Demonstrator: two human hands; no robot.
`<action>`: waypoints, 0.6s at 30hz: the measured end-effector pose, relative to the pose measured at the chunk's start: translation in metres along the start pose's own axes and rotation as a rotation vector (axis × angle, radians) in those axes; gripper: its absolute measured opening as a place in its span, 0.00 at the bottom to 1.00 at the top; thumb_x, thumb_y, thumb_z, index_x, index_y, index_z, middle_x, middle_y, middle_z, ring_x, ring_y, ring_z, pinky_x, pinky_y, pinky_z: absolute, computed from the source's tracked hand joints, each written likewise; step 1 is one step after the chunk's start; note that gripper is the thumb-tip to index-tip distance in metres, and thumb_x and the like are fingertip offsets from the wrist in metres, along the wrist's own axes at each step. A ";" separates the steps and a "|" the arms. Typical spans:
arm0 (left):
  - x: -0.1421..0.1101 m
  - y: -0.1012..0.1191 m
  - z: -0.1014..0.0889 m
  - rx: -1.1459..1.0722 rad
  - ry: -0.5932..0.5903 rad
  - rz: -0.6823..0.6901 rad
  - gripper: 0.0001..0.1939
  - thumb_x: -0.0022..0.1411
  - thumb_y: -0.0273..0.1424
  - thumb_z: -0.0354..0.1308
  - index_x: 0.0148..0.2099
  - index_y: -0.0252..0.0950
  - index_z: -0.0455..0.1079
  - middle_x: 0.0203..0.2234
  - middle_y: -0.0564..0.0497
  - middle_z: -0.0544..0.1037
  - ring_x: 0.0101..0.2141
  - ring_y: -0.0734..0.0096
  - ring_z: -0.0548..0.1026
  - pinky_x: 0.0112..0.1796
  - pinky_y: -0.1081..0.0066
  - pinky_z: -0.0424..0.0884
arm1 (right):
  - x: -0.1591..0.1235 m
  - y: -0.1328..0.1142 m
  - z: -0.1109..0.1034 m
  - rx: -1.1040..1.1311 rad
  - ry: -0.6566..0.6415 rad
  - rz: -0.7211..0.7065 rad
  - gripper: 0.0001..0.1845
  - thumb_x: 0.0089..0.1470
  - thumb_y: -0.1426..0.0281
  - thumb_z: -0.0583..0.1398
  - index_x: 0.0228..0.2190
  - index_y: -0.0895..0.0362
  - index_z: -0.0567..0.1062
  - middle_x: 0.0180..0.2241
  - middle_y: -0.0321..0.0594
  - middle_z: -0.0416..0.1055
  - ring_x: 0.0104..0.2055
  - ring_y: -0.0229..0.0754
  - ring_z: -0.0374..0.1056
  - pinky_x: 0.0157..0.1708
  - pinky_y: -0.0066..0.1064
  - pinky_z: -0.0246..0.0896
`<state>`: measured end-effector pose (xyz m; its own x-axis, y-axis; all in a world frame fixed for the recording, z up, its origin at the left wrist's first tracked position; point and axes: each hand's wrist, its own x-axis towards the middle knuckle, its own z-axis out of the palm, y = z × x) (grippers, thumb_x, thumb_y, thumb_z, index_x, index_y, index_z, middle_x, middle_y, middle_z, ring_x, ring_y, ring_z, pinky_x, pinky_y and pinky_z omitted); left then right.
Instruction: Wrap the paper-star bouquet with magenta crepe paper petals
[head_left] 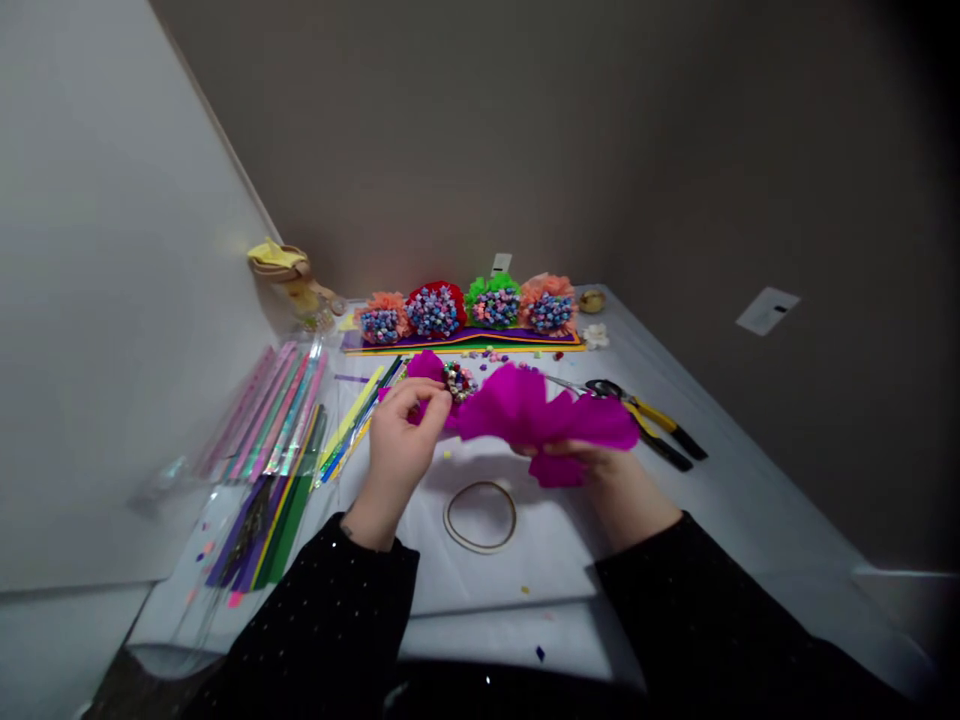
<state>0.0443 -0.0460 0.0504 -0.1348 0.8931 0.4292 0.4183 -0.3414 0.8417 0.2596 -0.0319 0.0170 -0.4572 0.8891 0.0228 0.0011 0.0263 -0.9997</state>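
Black sleeves [315,620] flecked with silver reach in from the near edge, over a white-covered table [750,510]. The left hand [397,455] has its fingers [424,395] curled close together, pinching gathered magenta crepe paper [525,415] right beside a small cluster of paper stars [458,381] set in the paper. The right hand [592,480] holds the far end of the same paper, its fingers [562,450] together beneath the ruffled sheet, so the bloom hangs in the air above the table. Below it, a thin gold wire ring [480,515] lies on a white sheet [517,570]. To the left lie bundled paper strips [274,415] in clear plastic, loose yellow and green strips [352,430], and dark purple and green strips [262,530]. To the right, black-handled scissors [604,388] lie just beside yellow-and-black pliers [660,428]. Farther off, four paper-flower bunches [465,310] with blue star clusters stand in a row on stacked coloured sheets [461,341], a white paper flower [596,336] near their right end.
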 end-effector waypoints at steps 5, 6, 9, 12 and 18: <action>-0.013 0.018 -0.004 0.186 -0.233 0.103 0.08 0.60 0.32 0.55 0.30 0.36 0.71 0.27 0.51 0.74 0.31 0.70 0.72 0.34 0.71 0.67 | 0.012 -0.001 -0.014 0.407 0.156 -0.226 0.23 0.34 0.49 0.62 0.20 0.52 0.59 0.22 0.33 0.51 0.26 0.39 0.54 0.25 0.33 0.56; -0.019 0.021 -0.003 0.262 -0.389 0.120 0.09 0.61 0.32 0.55 0.30 0.36 0.71 0.28 0.50 0.75 0.32 0.69 0.72 0.34 0.70 0.67 | 0.014 -0.001 -0.016 0.420 0.180 -0.243 0.23 0.35 0.50 0.62 0.20 0.52 0.58 0.23 0.34 0.51 0.27 0.40 0.54 0.26 0.33 0.56; -0.044 0.026 0.002 0.531 -0.774 0.097 0.10 0.62 0.33 0.54 0.32 0.36 0.73 0.30 0.47 0.75 0.35 0.62 0.73 0.38 0.65 0.67 | 0.017 0.002 -0.019 0.378 0.234 -0.236 0.20 0.39 0.52 0.59 0.23 0.51 0.57 0.25 0.36 0.53 0.28 0.41 0.55 0.27 0.34 0.57; -0.062 0.019 0.009 0.706 -0.749 0.028 0.11 0.64 0.30 0.49 0.37 0.34 0.73 0.34 0.44 0.75 0.38 0.60 0.72 0.40 0.63 0.67 | 0.018 0.006 -0.018 0.379 0.262 -0.245 0.19 0.40 0.53 0.60 0.26 0.51 0.59 0.26 0.36 0.56 0.30 0.42 0.58 0.29 0.35 0.59; -0.062 -0.005 0.022 0.833 -0.751 0.018 0.08 0.60 0.31 0.54 0.41 0.34 0.69 0.38 0.43 0.72 0.42 0.56 0.69 0.44 0.61 0.66 | 0.023 0.003 -0.006 0.611 0.402 -0.146 0.15 0.36 0.64 0.67 0.25 0.54 0.68 0.24 0.34 0.64 0.27 0.39 0.62 0.30 0.33 0.62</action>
<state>0.0703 -0.0932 0.0129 0.3357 0.9363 -0.1036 0.9230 -0.3050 0.2347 0.2540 -0.0085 0.0143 -0.0543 0.9976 0.0418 -0.5832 0.0023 -0.8123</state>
